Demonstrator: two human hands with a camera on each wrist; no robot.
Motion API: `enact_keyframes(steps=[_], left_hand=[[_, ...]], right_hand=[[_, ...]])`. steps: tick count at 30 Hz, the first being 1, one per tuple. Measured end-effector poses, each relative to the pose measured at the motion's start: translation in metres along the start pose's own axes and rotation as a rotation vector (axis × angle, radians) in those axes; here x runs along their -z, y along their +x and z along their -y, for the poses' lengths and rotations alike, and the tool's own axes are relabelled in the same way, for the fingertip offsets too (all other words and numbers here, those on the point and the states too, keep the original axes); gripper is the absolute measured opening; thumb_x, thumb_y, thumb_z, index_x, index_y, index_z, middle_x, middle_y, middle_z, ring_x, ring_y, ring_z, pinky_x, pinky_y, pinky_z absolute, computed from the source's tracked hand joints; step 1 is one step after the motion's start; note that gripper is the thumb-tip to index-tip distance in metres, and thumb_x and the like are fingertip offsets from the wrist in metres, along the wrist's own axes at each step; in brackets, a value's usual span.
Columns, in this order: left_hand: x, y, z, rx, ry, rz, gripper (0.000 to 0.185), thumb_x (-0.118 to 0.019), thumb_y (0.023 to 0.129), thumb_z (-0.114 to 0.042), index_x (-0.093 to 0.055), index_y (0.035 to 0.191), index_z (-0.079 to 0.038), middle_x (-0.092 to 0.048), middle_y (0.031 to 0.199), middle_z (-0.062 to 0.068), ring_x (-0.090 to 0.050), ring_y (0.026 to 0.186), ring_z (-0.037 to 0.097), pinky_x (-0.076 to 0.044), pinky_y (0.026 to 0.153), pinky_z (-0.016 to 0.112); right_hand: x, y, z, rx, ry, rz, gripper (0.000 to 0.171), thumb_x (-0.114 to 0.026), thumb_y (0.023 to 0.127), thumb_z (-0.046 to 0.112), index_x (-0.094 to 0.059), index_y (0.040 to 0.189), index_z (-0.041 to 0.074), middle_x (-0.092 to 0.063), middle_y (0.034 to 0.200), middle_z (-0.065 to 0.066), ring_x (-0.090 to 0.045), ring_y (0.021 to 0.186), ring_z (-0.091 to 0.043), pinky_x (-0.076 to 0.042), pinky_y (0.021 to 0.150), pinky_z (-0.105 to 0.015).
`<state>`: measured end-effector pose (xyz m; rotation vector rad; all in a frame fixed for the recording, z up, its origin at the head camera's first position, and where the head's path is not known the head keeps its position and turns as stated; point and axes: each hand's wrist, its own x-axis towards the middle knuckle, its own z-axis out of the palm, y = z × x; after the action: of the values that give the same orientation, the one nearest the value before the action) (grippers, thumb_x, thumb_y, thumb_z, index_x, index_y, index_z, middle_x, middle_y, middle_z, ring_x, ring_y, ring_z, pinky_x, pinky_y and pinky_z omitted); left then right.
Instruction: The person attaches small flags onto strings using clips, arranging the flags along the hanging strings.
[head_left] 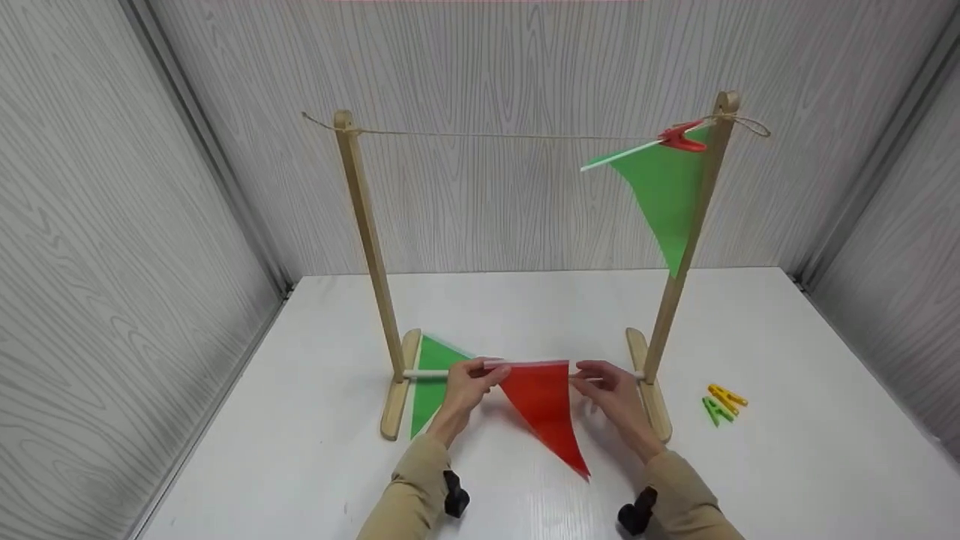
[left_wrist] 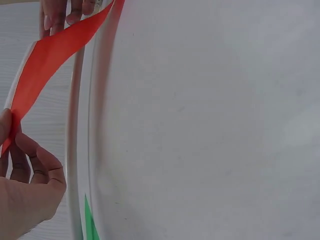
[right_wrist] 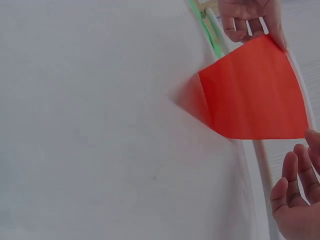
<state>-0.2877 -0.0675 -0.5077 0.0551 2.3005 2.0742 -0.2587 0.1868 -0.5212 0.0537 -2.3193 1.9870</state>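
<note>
Head view first: we see the white table [head_left: 750, 330] with grey panel walls around it, and on it the wooden rack [head_left: 367, 247], two posts on flat feet joined low by a white rod [head_left: 420, 373] and at the top by a string [head_left: 510, 136]. We take the string to be the hanging line, since a green flag [head_left: 664, 196] already hangs from it by the right post, pinched there by a red peg [head_left: 681, 138]. A second green flag [head_left: 433, 379] lies flat on the table by the left foot, partly under the rod. Between the posts, just in front of the rod, we hold the red flag [head_left: 546, 409] by its top edge so that it spreads taut and its tip hangs down toward us. Our left hand [head_left: 466, 384] pinches the left corner between thumb and fingertips; the left wrist view shows that grip plainly. Our right hand [head_left: 611, 390] is at the right corner, and whether its fingers close on the edge we cannot tell; the right wrist view shows them loosely curled beside it. The rod and right post stand close behind the flag and crowd our hands. Smallest, a yellow peg [head_left: 727, 396] and a green peg [head_left: 717, 410] lie together on the table right of the rack, well apart from our hands.
</note>
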Motion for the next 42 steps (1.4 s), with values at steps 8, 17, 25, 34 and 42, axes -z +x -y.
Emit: enact_keyframes(steps=[8, 17, 25, 34, 42], left_hand=[[0.000, 0.001, -0.007, -0.040, -0.035, -0.034, 0.030, -0.077, 0.090, -0.026, -0.076, 0.109, -0.002, -0.077, 0.092, 0.005, -0.062, 0.079, 0.012, -0.051, 0.073, 0.027], [0.002, -0.015, -0.036, -0.072, -0.027, -0.096, 0.023, -0.072, 0.093, -0.012, -0.073, 0.108, 0.006, -0.075, 0.099, 0.020, -0.064, 0.081, 0.012, -0.059, 0.084, 0.036], [0.002, 0.000, -0.014, -0.082, -0.026, -0.109, 0.024, -0.073, 0.093, -0.012, -0.073, 0.107, 0.007, -0.076, 0.095, 0.017, -0.063, 0.079, 0.011, -0.057, 0.076, 0.028], [0.003, 0.001, -0.013, -0.109, -0.066, -0.100, 0.024, -0.077, 0.090, -0.018, -0.076, 0.104, 0.002, -0.075, 0.085, 0.000, -0.062, 0.076, 0.007, -0.050, 0.071, 0.022], [0.005, 0.001, -0.014, -0.102, -0.058, -0.116, 0.025, -0.075, 0.091, -0.020, -0.075, 0.106, 0.000, -0.076, 0.091, 0.006, -0.061, 0.078, 0.009, -0.052, 0.074, 0.021]], right_hand=[[0.022, -0.006, 0.011, 0.003, -0.058, -0.087, 0.032, -0.067, 0.096, 0.008, -0.064, 0.127, 0.003, -0.065, 0.128, -0.023, -0.067, 0.103, -0.017, -0.057, 0.086, -0.026], [0.059, -0.020, 0.006, 0.025, -0.162, -0.252, 0.039, -0.069, 0.095, 0.009, -0.061, 0.132, 0.002, -0.065, 0.128, -0.019, -0.058, 0.100, -0.003, -0.047, 0.085, -0.011], [0.085, -0.031, 0.003, -0.068, -0.108, -0.397, 0.046, -0.077, 0.090, 0.015, -0.060, 0.131, 0.006, -0.069, 0.106, 0.009, -0.059, 0.088, 0.002, -0.049, 0.077, -0.012], [0.112, -0.045, -0.009, -0.102, -0.208, -0.526, 0.043, -0.074, 0.092, 0.020, -0.061, 0.130, 0.003, -0.060, 0.093, 0.023, -0.057, 0.085, 0.005, -0.045, 0.076, -0.003], [0.124, -0.049, -0.012, -0.186, -0.282, -0.522, 0.046, -0.073, 0.092, 0.018, -0.058, 0.133, 0.002, -0.065, 0.114, -0.006, -0.054, 0.101, -0.013, -0.041, 0.071, -0.004]])
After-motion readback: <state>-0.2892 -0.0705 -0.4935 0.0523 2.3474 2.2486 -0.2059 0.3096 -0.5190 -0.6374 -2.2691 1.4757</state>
